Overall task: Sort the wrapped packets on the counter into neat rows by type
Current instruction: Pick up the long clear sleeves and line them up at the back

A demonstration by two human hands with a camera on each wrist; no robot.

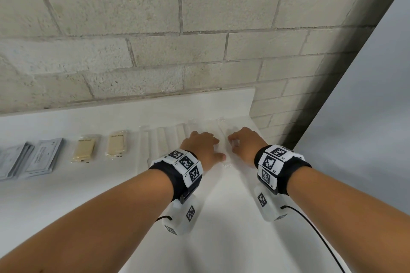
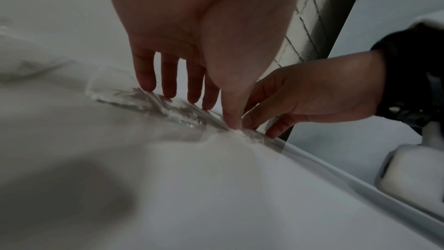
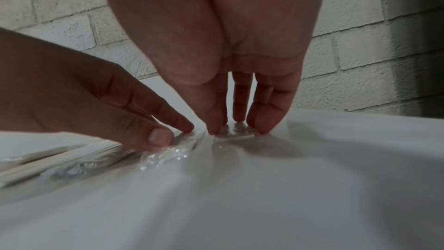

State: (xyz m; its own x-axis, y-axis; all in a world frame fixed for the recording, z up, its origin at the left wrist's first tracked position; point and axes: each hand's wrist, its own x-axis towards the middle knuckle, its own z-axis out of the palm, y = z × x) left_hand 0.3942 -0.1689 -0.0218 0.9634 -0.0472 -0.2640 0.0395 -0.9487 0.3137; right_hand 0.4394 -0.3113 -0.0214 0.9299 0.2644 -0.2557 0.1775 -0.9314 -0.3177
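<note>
The clear packets are lying side by side in a row at the right end of the white bench, close to the brick wall. The left hand is resting on the row's right end with its fingers straight, slightly spread and pressing down on the crinkled wrapping. The right hand is working just beside it, its fingers pointing down onto one more clear packet that is sitting near the bench's right edge; whether they are pinching it or only pressing it is hard to tell. Thumb tips of both hands are almost meeting.

The step appears to be nudging this last packet up against the row. To do it well, the left hand should be pinning the row so it is not sliding, while the right is pushing gently and evenly, keeping edges parallel; slick wrapping will likely skid or overlap.

Further left, two yellow packets are lying next to each other, and beyond them grey packets are sitting in overlapping stacks.
</note>
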